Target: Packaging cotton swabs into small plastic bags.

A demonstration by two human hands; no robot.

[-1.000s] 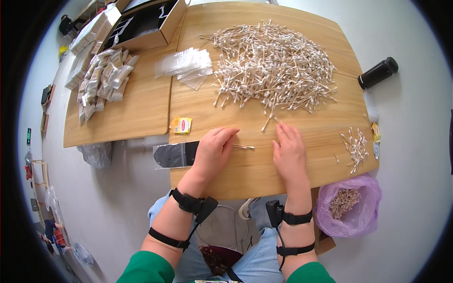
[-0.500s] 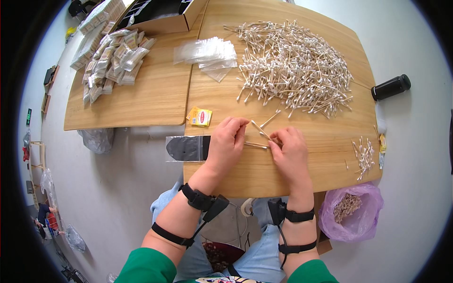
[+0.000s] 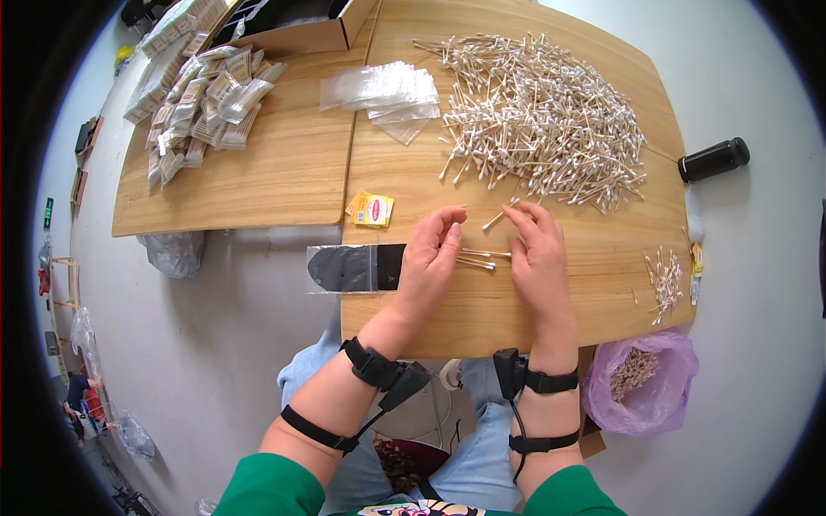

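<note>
Several cotton swabs (image 3: 478,264) stick out to the right from under the curled fingers of my left hand (image 3: 428,262), which holds them low over the table. My right hand (image 3: 542,262) is just right of these swab tips, thumb and index finger apart. Its index fingertip reaches the far end of a single cotton swab (image 3: 493,221) lying on the table. Left of my left hand lies a clear bag with a black rounded insert (image 3: 342,268), partly covered by the hand. Small yellow cards (image 3: 373,210) lie beyond it.
A large heap of cotton swabs (image 3: 542,120) covers the far right. Clear bags (image 3: 391,90) lie beside it. Filled packets (image 3: 211,103) and a cardboard box (image 3: 323,36) are at far left. A small swab pile (image 3: 664,288) sits right; a purple bag (image 3: 644,413) hangs below.
My right hand has let go of a swab, which now lies with those at my left hand. It has moved up to the loose swab. The whole view has shifted slightly.
</note>
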